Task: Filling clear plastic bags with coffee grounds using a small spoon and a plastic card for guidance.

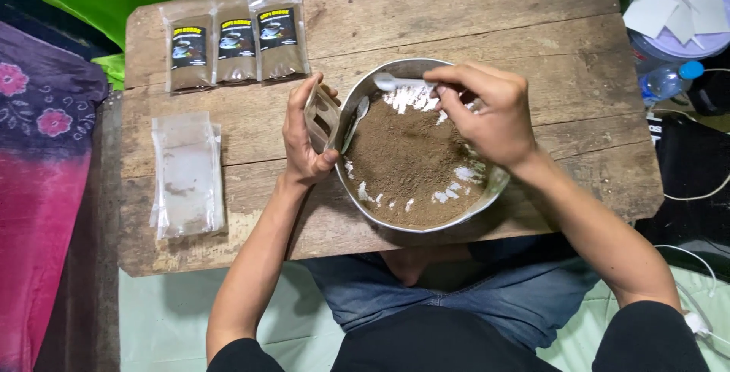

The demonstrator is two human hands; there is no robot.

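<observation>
A round metal bowl point(426, 224) of brown powder sits at the near edge of a low wooden table point(532, 37). My left hand point(304, 132) holds a small clear pouch point(321, 117) open at the bowl's left rim. My right hand point(487, 109) grips a white plastic spoon point(395, 82) over the far side of the bowl, its bowl end pointing left toward the pouch. A second spoon point(356, 119) leans inside the bowl against the left rim.
Three filled, labelled pouches point(236, 41) of brown powder lie in a row at the table's far left. A stack of empty clear pouches point(186, 174) lies at the near left. A lidded plastic container with paper slips point(677, 7) and a water bottle point(669, 79) stand off the table's right corner.
</observation>
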